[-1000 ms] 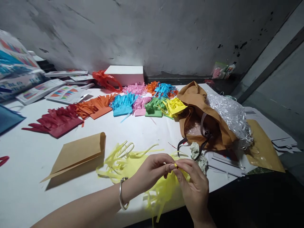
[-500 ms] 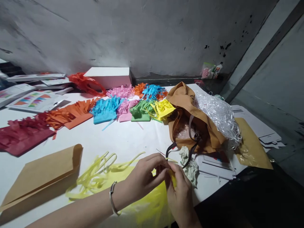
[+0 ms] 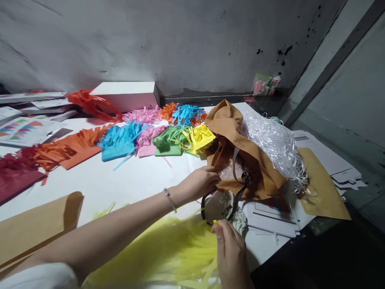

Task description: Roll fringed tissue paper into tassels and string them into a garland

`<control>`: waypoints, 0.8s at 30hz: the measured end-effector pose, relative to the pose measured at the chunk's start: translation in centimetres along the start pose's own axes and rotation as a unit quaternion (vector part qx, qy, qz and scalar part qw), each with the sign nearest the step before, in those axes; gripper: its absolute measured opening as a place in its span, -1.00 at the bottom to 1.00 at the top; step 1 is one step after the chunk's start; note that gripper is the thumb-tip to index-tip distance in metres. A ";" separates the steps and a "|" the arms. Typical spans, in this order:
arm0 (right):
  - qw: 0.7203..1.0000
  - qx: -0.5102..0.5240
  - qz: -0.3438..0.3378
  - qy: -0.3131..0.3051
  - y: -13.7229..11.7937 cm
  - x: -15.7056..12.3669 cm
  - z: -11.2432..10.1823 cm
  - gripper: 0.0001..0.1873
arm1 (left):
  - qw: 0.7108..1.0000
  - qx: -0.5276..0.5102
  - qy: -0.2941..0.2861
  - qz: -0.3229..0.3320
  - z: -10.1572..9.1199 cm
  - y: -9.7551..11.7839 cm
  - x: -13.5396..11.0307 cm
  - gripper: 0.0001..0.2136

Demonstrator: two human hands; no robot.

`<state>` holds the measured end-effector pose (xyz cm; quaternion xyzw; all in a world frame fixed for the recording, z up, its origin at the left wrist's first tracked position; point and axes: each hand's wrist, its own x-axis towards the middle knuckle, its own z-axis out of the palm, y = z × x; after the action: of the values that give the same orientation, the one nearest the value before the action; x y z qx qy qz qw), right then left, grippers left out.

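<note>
Yellow fringed tissue paper (image 3: 168, 245) lies across the near side of the table, partly under my left forearm and blurred in places. My right hand (image 3: 233, 251) is closed at its right end, with a small yellow tip showing between thumb and forefinger. My left hand (image 3: 203, 182) reaches over to the brown cloth bag (image 3: 258, 160), its loosely bent fingers slightly apart at the bag's open mouth. Nothing shows in those fingers. Clear plastic material (image 3: 231, 169) sits inside the bag, and a dark strap hangs from it between my hands.
Fringed bundles stand in rows at the back, among them blue (image 3: 120, 142), green (image 3: 168, 146) and yellow (image 3: 200, 138). A pale crumpled strip (image 3: 240, 220) is beside my right hand. Shredded silvery strips (image 3: 273, 142), a brown envelope (image 3: 325, 186) and a white box (image 3: 126, 95) lie farther off.
My left hand has left the yellow tissue and moved forward to the bag's mouth. My right hand keeps hold of the yellow tissue. The view has shifted slightly right.
</note>
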<state>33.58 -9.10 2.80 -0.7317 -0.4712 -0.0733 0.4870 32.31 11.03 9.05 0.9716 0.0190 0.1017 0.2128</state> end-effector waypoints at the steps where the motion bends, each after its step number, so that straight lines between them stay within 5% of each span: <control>1: 1.000 0.004 -0.003 -0.007 0.1 0.0 0.0 -0.74 | 0.999 0.041 -0.019 0.006 0.5 -0.6 0.9 -0.79; 9: 1.000 0.017 0.001 -0.022 0.0 0.0 0.0 -0.71 | 0.995 0.067 -0.068 0.027 4.6 -1.4 3.4 -0.82; 14: 1.000 0.019 0.017 -0.002 0.1 -0.4 -0.8 -0.72 | 0.998 -0.014 -0.054 0.017 2.6 -0.3 1.7 -0.88; 16: 0.999 0.017 0.042 0.016 0.1 -0.5 -1.4 -0.74 | 0.989 -0.142 -0.033 -0.016 1.0 0.6 -0.6 -0.82; 18: 0.999 0.017 0.044 0.018 -0.4 -0.3 -2.1 -0.76 | 0.931 -0.355 -0.008 -0.087 -0.3 1.8 -3.6 -0.79; 20: 0.999 0.028 0.019 0.001 -1.4 0.1 -2.6 -0.78 | 0.819 -0.548 0.023 -0.167 -1.1 3.4 -6.7 -0.75; 22: 0.999 0.044 -0.014 -0.021 -2.8 0.6 -2.8 -0.80 | 0.730 -0.647 0.051 -0.215 -1.4 4.9 -9.4 -0.73; 24: 0.996 0.060 -0.044 -0.050 -4.4 0.9 -2.6 -0.81 | 0.677 -0.693 0.083 -0.234 -1.4 6.2 -11.6 -0.73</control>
<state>31.62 -10.17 7.49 -0.6826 -0.5301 -0.0298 0.5021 20.68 5.07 10.68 0.4972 0.1872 0.1126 0.8397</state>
